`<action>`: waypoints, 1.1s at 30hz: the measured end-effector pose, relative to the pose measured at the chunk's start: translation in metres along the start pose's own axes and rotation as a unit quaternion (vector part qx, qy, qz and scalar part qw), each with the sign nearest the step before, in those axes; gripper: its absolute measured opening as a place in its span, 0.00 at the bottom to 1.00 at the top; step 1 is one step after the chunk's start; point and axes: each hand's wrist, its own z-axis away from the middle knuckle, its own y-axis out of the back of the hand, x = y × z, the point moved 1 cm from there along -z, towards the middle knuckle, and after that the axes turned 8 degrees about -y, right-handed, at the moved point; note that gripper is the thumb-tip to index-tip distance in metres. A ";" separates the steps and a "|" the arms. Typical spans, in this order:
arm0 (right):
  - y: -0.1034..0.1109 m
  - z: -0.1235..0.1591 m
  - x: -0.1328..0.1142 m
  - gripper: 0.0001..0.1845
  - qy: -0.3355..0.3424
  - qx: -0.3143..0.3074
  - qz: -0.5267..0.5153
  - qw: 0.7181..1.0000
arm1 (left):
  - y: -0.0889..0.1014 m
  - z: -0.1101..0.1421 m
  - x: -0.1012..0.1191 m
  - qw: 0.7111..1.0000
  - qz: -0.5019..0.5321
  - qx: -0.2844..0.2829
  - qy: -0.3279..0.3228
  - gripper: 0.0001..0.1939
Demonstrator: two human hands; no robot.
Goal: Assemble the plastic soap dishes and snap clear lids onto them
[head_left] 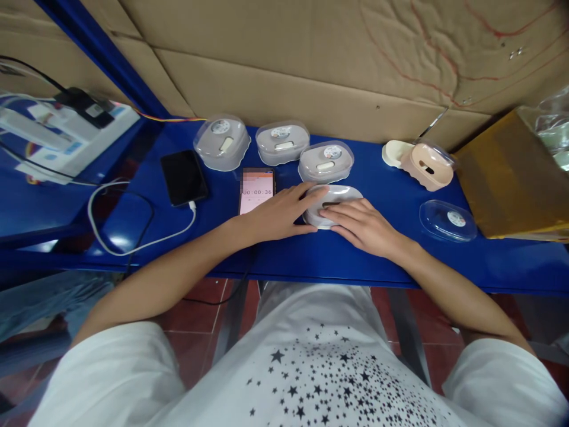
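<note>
Both my hands rest on a white oval soap-dish-like case (340, 194) at the middle of the blue table (311, 255). My left hand (278, 214) lies flat with fingers stretched onto its left side. From the right, my right hand (362, 225) covers the case's front, its fingers also flat and together. Just behind stand three closed grey cases with clear lids (222, 142), (282, 142), (326, 161) in a row.
A phone showing a timer (256, 190) lies left of my hands, beside a black phone (184, 177) on a white cable. A beige case (427, 166), a white lid (395, 152) and a clear lid (447, 220) sit at right. A brown box (511, 172) and cardboard wall bound the table.
</note>
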 end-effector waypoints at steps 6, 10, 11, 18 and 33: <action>0.005 0.002 0.003 0.27 0.014 -0.014 0.027 0.999 | 0.004 0.000 0.004 0.997 -0.074 -0.020 0.001 0.38; -0.001 0.005 0.002 0.27 0.036 -0.007 0.053 0.998 | 0.004 0.000 0.004 0.996 -0.083 -0.020 -0.007 0.37; -0.004 0.005 0.001 0.27 0.042 -0.007 0.055 0.998 | 0.004 0.000 0.003 0.996 -0.088 -0.022 -0.011 0.37; 0.042 0.013 0.022 0.28 -0.037 -0.028 0.003 0.999 | 0.004 -0.001 0.001 0.994 -0.105 -0.029 -0.020 0.37; 0.090 0.088 0.122 0.42 -0.438 -0.067 0.048 0.895 | 0.007 -0.001 0.003 0.995 -0.094 -0.044 0.001 0.37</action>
